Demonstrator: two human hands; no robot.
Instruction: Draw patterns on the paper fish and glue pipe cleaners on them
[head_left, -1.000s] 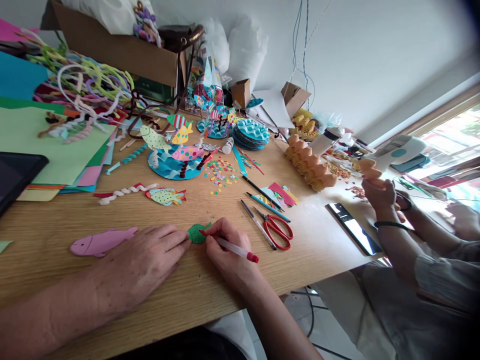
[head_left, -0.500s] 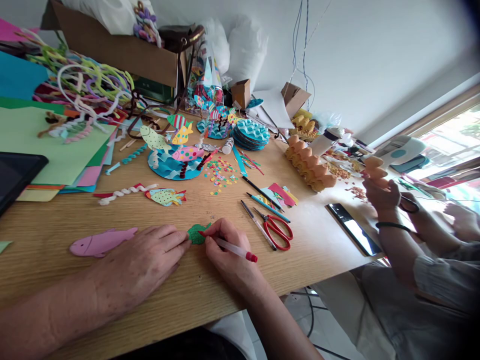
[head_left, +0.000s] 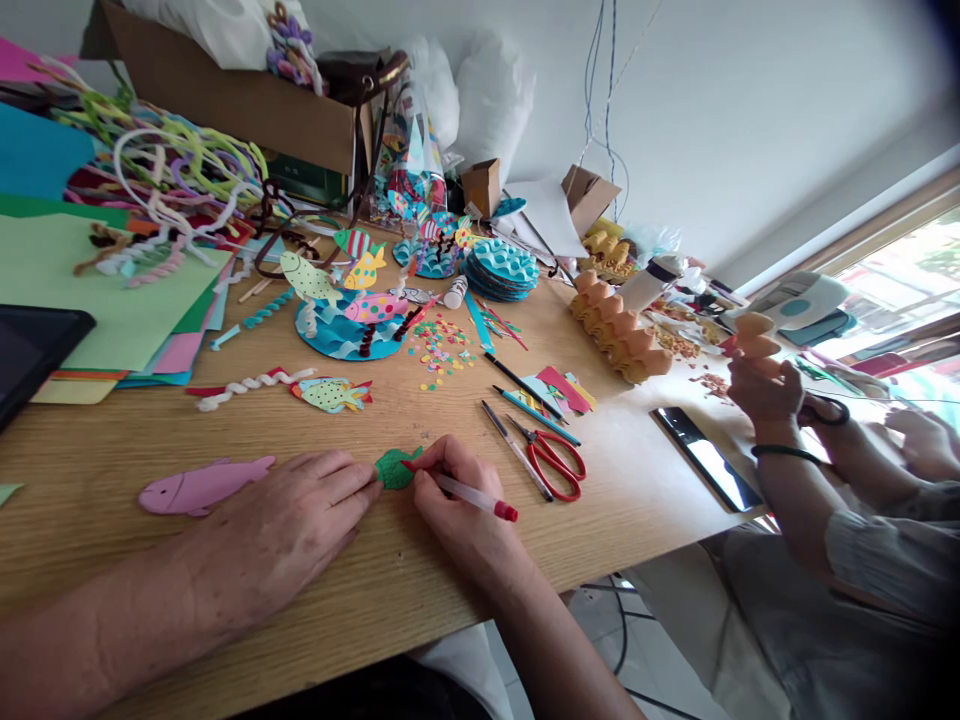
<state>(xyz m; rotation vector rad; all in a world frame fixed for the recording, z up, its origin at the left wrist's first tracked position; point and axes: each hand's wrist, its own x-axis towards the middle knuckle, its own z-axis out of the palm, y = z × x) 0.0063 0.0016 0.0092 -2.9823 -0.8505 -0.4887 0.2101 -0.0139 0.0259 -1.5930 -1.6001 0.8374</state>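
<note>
Green fish-shaped paper cutout (head_left: 394,468) lies on the brown wood-grain tabletop (head_left: 360,600), between the person's two hands. From the far left, a stack of coloured paper sheets (head_left: 135,300) comes first, then a pink fish-shaped cutout (head_left: 187,488) with a drawn eye, just beyond the wrist of the left hand (head_left: 300,510). That hand lies flat, grasping nothing, its fingertips at the green cutout's left edge. The right hand (head_left: 461,505) grips a translucent pen with red ends (head_left: 472,496), its point at the cutout's right part; whether the tip touches the paper is hard to tell at this size. Further right lie a slim clear-barrelled black pen (head_left: 517,450), red-handled metal scissors (head_left: 559,463) just beside it, and a black rectangular phone (head_left: 705,458), near a co-worker's hand (head_left: 765,398) holding an orange moulded-pulp piece (head_left: 754,338).
</note>
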